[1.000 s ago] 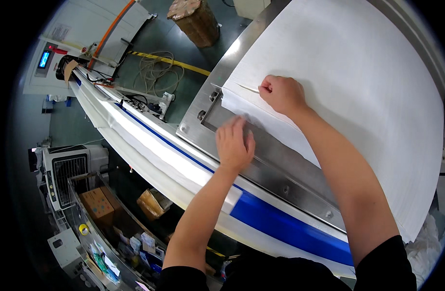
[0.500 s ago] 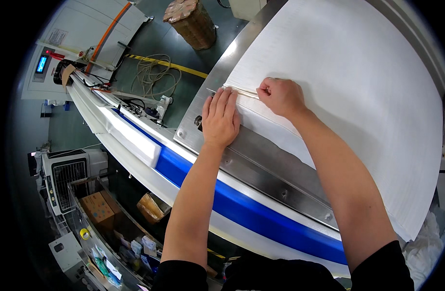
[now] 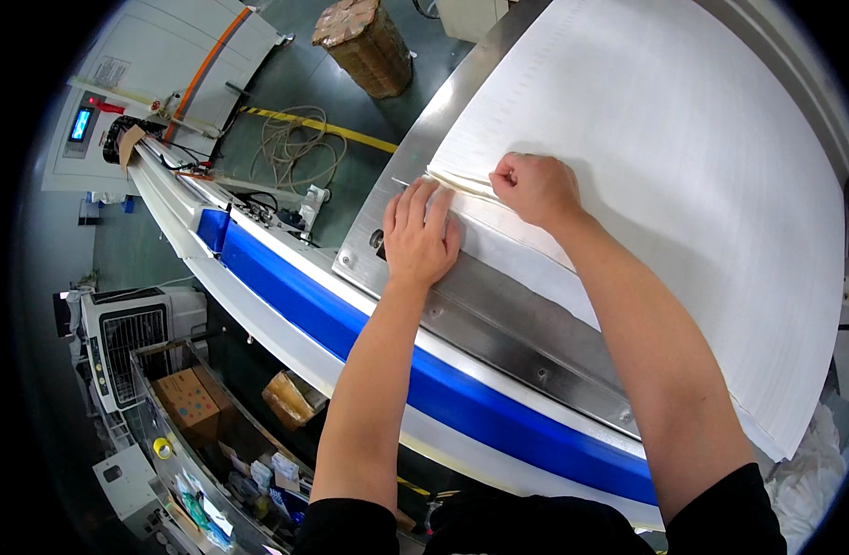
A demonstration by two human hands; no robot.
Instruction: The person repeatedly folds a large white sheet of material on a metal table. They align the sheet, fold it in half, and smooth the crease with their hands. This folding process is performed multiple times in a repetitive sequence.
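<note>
The stack of white sheets (image 3: 683,139) spreads out in front of me and runs off to my right, and both my hands are at its near left corner. My right hand (image 3: 539,188) sits on top of the stack, just in from its near edge, fingers curled into a fist with the thumb against the forefinger; I cannot tell whether it pinches a sheet. My left hand (image 3: 419,231) lies palm down at the corner of the stack, fingers stretched and slightly bent, close together, the thumb a little apart. Its fingertips reach the corner, and a thin gap between the layers runs from there toward my right fist. Below that gap, the lower layers of the stack jut out toward me with a wavy edge. The bare steel tabletop (image 3: 484,296) shows along the near side of the stack, and a long blue strip (image 3: 498,421) runs nearer to me, well apart from the stack. Past the left side of the stack, a taped brown box (image 3: 364,46) and a coil of cable (image 3: 299,148) are on the floor. A crumpled plastic bag (image 3: 804,481) is just beside the stack's near right corner.
</note>
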